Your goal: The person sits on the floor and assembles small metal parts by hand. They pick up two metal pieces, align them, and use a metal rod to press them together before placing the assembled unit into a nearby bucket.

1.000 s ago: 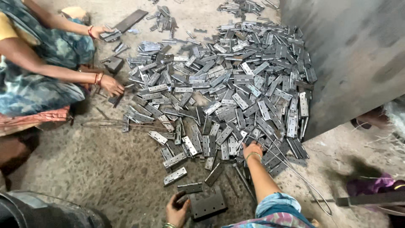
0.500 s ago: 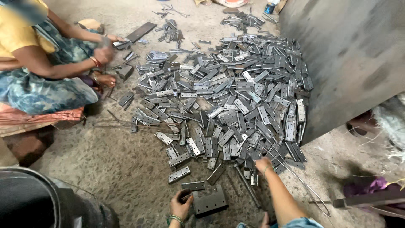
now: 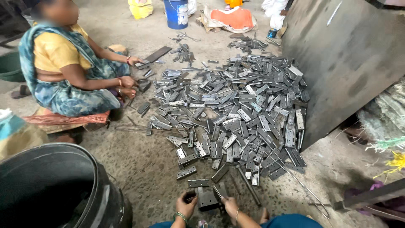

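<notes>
**Metal block held on the floor beside a heap of hinges**

The dark metal block (image 3: pixel 208 198) sits on the concrete floor (image 3: pixel 139 164) at the lower edge of the view, just short of the hinge pile. The left hand (image 3: pixel 186 205) is closed against its left side; the right hand (image 3: pixel 230 205) grips its right side, with a thin grey piece between the fingers. The two hands are near each other, with the block between them.

Surface: rough grey concrete, stained and dusty. A broad heap of flat grey hinges (image 3: pixel 236 114) covers the middle of the floor, several layers deep toward a large upright grey metal sheet (image 3: pixel 350 63) on the right. A bent wire rod (image 3: pixel 295 177) lies at the heap's near edge.

Surroundings: a second person (image 3: pixel 67 76) sits on the floor at the left, both hands among loose hinges. A black drum (image 3: pixel 59 190) stands at lower left. A blue bucket (image 3: pixel 175 12) and cloth bundles lie at the far end.
</notes>
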